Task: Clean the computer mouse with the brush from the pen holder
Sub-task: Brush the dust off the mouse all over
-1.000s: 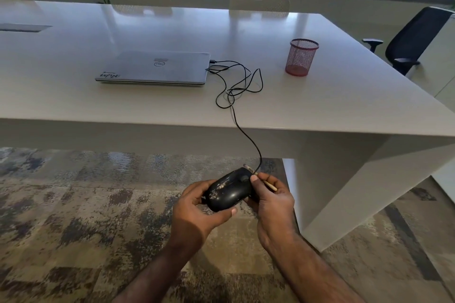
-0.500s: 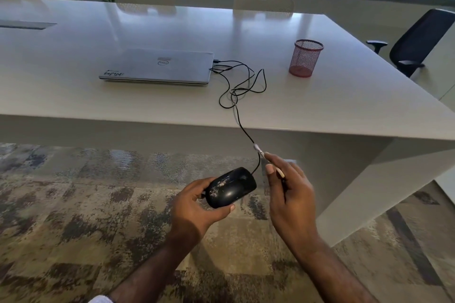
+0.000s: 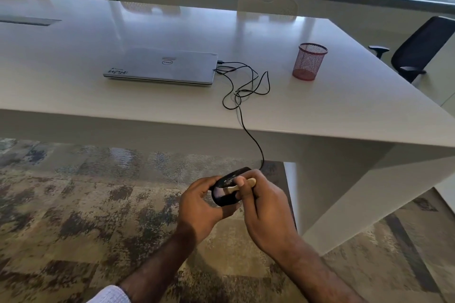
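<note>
My left hand (image 3: 200,206) grips a black computer mouse (image 3: 227,192), held below the table's front edge over the carpet. A small brush with a pale wooden handle (image 3: 230,189) lies across the mouse's top, pinched in my right hand (image 3: 262,206). The bristle end is blurred against the mouse's left side. The mouse's black cable (image 3: 248,130) runs up over the table edge and coils on the tabletop. A red mesh pen holder (image 3: 309,61) stands upright on the table to the right, and I see nothing in it.
A shut grey laptop (image 3: 162,66) lies on the white table (image 3: 73,86), with the cable plugged into its right side. A black office chair (image 3: 418,49) stands at the far right. Pale chairs and a plant sit beyond the table. Patterned carpet (image 3: 86,216) lies underfoot.
Half a second ago my right hand held the brush lifted away to the right of the mouse. It has come back down, and the brush now rests across the mouse's top.
</note>
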### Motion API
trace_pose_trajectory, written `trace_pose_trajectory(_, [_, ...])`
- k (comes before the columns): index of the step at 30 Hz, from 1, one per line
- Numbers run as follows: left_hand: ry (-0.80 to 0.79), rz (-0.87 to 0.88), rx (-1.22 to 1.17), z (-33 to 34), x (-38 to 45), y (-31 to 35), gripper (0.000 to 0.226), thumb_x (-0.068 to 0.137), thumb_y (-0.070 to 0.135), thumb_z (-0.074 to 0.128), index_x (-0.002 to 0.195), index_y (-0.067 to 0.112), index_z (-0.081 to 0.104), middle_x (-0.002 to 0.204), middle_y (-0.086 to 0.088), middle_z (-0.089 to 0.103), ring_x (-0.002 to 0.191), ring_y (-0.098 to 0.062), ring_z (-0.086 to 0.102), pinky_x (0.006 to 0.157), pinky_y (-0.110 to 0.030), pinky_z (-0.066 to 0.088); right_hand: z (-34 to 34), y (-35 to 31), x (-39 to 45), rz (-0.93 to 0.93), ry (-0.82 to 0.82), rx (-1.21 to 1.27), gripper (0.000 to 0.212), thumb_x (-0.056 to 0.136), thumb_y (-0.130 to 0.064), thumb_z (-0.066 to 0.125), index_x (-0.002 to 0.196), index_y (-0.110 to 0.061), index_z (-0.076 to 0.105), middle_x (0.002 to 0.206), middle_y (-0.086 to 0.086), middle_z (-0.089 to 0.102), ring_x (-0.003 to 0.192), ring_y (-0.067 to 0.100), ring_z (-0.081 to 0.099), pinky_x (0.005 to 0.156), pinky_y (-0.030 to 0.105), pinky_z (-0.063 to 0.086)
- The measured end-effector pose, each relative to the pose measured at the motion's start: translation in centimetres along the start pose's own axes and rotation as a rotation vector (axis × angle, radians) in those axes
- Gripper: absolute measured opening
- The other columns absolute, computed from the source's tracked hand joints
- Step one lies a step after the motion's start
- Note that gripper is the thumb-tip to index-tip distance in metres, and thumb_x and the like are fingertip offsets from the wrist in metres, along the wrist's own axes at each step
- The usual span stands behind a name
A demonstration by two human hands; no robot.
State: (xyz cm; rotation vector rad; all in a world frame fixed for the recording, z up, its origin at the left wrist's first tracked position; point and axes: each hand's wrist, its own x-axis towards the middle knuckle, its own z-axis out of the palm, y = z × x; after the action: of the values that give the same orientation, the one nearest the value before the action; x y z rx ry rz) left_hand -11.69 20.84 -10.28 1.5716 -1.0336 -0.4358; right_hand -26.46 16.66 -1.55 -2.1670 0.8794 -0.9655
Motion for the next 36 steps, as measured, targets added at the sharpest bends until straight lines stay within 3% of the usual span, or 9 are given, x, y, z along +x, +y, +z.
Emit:
trace_pose_trajectory(3, [-0.008,-0.010,-0.020,0.0,0.0,-0.1,0.059,0.058,0.021,0.099,0.100,0.052,0.073,0.105,0.027,0.071,0.100,0.008,0.064,0.077,-0.001,0.046,0.0,-0.3,0.1,-0.018,-0.003,0.073,0.023,0.105,-0.035,0.046,0.091,-0.024,0.061,0.074,-0.026,0.066,0.072,0.001,0.068,0.059,0.010,0.046])
trace_pose_trajectory(7, [-0.009,-0.032,-0.020,-0.1,0.1,-0.3,0.058,0.057,0.019,0.100,0.107,0.037,0.077,0.106,0.026,0.071,0.102,0.006,0.064,0.079,-0.002,0.046,-0.2,-0.2,0.5,-0.069,0.092,0.054,0.027,0.103,-0.037,0.044,0.093,-0.021,0.063,0.073,-0.013,0.067,0.066,0.008,0.065,0.055,0.022,0.050])
trace_pose_trajectory(10, [-0.011,-0.027,-0.026,-0.2,0.1,-0.1,0.059,0.058,0.016,0.099,0.103,0.045,0.074,0.106,0.027,0.071,0.101,0.005,0.065,0.079,-0.005,0.049,0.2,-0.2,0.2,-0.090,-0.004,-0.061,0.031,0.103,-0.040,0.041,0.096,-0.020,0.062,0.078,-0.012,0.066,0.068,0.007,0.063,0.058,0.031,0.052])
trace_pose_trajectory(15, [-0.009,-0.034,-0.017,-0.1,0.1,-0.2,0.059,0.059,0.014,0.099,0.102,0.045,0.073,0.106,0.029,0.069,0.101,0.007,0.064,0.078,-0.004,0.048,-0.1,-0.7,0.4,-0.101,-0.008,0.009,0.026,0.103,-0.040,0.042,0.094,-0.023,0.061,0.075,-0.022,0.062,0.069,0.002,0.064,0.059,0.013,0.047])
trace_pose_trajectory(19, [-0.026,-0.042,-0.016,-0.1,0.3,-0.1,0.058,0.058,0.018,0.099,0.107,0.038,0.076,0.106,0.027,0.069,0.101,0.006,0.064,0.079,-0.004,0.048,-0.4,-0.5,0.5,-0.141,0.017,-0.038,0.024,0.102,-0.035,0.045,0.095,-0.020,0.062,0.077,-0.017,0.064,0.067,0.003,0.061,0.058,0.018,0.048])
trace_pose_trajectory(24, [-0.033,-0.047,-0.055,-0.2,0.3,0.6,0.051,0.052,0.047,0.090,0.098,0.053,0.070,0.106,0.030,0.068,0.101,0.007,0.065,0.079,-0.007,0.051,0.1,-0.1,-0.2,-0.160,-0.111,-0.069,0.025,0.104,-0.035,0.044,0.096,-0.020,0.061,0.077,-0.016,0.063,0.067,0.005,0.060,0.061,0.031,0.051])
trace_pose_trajectory(27, [-0.018,-0.023,-0.024,-0.2,0.4,0.6,0.057,0.055,0.033,0.096,0.095,0.062,0.069,0.106,0.032,0.068,0.099,0.010,0.063,0.077,-0.005,0.049,-0.3,0.1,0.1,-0.152,-0.014,-0.006,0.027,0.103,-0.033,0.046,0.096,-0.016,0.065,0.077,-0.018,0.062,0.066,0.003,0.060,0.059,0.019,0.048])
trace_pose_trajectory(30, [-0.006,0.007,-0.006,-0.2,0.4,0.7,0.058,0.050,0.046,0.089,0.097,0.069,0.065,0.107,0.035,0.067,0.100,0.012,0.062,0.078,-0.001,0.045,-0.7,0.4,0.4,-0.158,0.061,-0.024,0.028,0.102,-0.033,0.046,0.095,-0.015,0.066,0.076,-0.014,0.065,0.065,0.003,0.060,0.056,0.014,0.045])
trace_pose_trajectory(36, [-0.031,-0.004,-0.021,-0.1,0.4,-0.1,0.053,0.053,0.047,0.092,0.100,0.058,0.070,0.107,0.027,0.070,0.099,0.005,0.066,0.078,-0.008,0.051,-0.2,0.7,-0.1,-0.114,-0.070,0.020,0.027,0.104,-0.035,0.045,0.094,-0.018,0.063,0.073,-0.017,0.060,0.064,0.006,0.060,0.056,0.021,0.046])
